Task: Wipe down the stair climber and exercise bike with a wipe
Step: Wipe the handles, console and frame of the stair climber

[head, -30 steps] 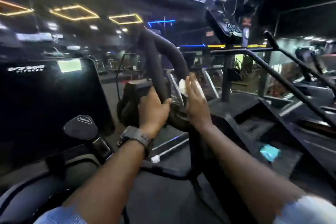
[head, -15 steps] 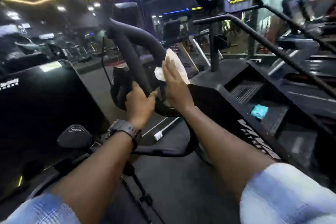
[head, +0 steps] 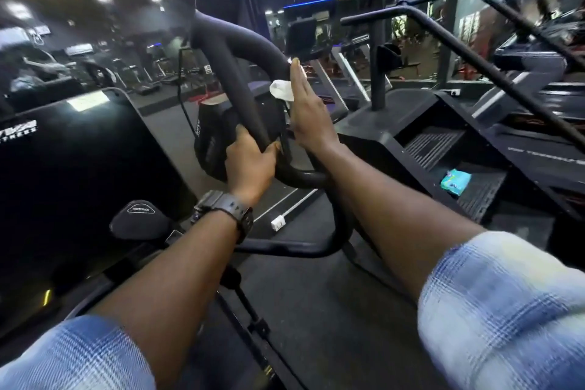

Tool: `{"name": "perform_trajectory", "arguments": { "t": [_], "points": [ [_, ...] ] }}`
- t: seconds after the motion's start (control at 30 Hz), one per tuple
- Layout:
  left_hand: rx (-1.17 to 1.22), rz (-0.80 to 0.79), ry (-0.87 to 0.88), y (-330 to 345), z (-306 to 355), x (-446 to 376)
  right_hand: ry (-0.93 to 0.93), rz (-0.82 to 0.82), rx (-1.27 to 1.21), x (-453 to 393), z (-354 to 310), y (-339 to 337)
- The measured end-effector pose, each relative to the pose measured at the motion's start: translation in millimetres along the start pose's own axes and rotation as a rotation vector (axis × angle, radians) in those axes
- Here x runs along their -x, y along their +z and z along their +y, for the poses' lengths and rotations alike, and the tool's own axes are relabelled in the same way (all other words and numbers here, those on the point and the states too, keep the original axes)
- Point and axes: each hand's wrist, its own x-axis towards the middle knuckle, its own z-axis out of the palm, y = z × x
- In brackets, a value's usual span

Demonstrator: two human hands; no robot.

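Pressing crumpled white wipe [head: 281, 89], padded curved handlebar [head: 243, 44]

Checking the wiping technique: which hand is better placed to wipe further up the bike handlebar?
Right hand: it presses the wipe flat against the handlebar; left hand grips lower down.

Handlebar [head: 234, 51] matt foam-like padding; wipe [head: 281, 89] soft white cloth; watch strap [head: 235, 209] matt rubbery.
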Motion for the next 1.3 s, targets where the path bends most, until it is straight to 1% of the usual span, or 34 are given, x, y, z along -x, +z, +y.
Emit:
{"name": "perform_trajectory", "arguments": {
  "t": [0.1, 0.17, 0.27, 0.37, 0.53, 0.63, 0.7, 0.8, 0.87, 0.9, 1.0, 1.07, 1.17, 1.23, 1.3],
  "points": [
    [0.006, 0.004, 0.001, -1, 1, 1, 0.051, 0.048, -0.004, 31, 13, 6],
    [0.022, -0.002, 0.004, -3, 3, 1, 0.126, 0.069, 0.019, 68, 24, 11],
    [0.038, -0.026, -0.001, -5, 5, 2, 0.225, 0.09, -0.035, 103, 31, 14],
    [0.041, -0.053, -0.015, -7, 7, 2, 0.268, 0.127, -0.101, 75, 19, 13],
    [0.039, -0.115, -0.017, -9, 3, -3, 0.175, 0.094, -0.063, -24, -20, 3],
    [0.078, -0.146, -0.017, -12, -1, -8, 0.135, 0.032, -0.066, -25, -21, 0],
    [0.116, -0.134, -0.023, -16, -2, -15, 0.221, 0.023, -0.12, 5, -8, 4],
    [0.197, -0.095, -0.02, -22, 5, -29, 0.534, 0.017, -0.236, 50, 8, 8],
    [0.243, -0.058, -0.008, -25, 12, -39, 0.666, -0.02, -0.258, 50, 10, 6],
    [0.237, -0.052, -0.002, -27, 16, -41, 0.678, -0.022, -0.284, 38, 9, 5],
    [0.14, -0.039, 0.033, -24, 15, -44, 0.588, -0.027, -0.346, -16, -10, -3],
    [0.124, -0.053, 0.047, -22, 13, -46, 0.479, -0.037, -0.335, -57, -31, -8],
    [0.115, -0.073, 0.074, -24, 12, -48, 0.248, -0.088, -0.184, -100, -63, -5],
    [0.106, -0.068, 0.103, -25, 10, -49, 0.074, -0.128, -0.037, -106, -75, -1],
    [0.126, -0.066, 0.081, -24, 9, -51, -0.052, -0.108, -0.004, -96, -66, 0]
  ]
}}
